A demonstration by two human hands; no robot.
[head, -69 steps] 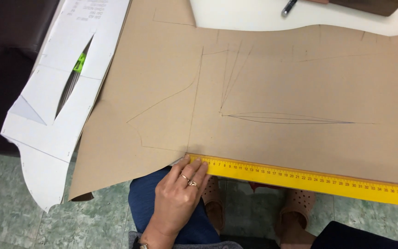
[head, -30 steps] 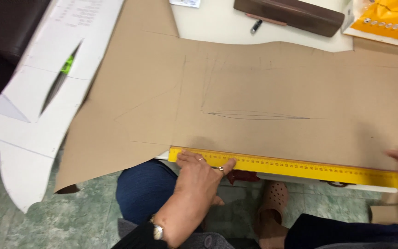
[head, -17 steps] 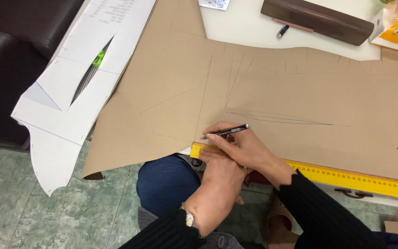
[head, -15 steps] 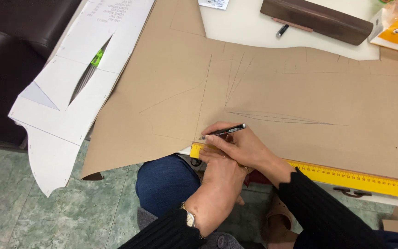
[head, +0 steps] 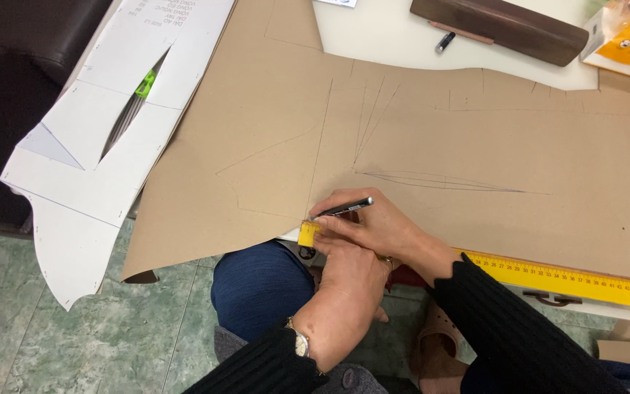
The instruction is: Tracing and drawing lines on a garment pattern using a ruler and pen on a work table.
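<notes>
Left hand (head: 348,281) flat, right hand (head: 373,226) pinched

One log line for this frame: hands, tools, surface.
left hand: pressing yellow ruler | right hand: dark pen, tip at ruler's end | surface: brown pattern paper

A green marbled tile floor (head: 111,343) fills the near left. A dark leather seat (head: 9,80) stands at the far left. The white tabletop (head: 388,36) shows at the far edge, evenly lit from above.
</notes>
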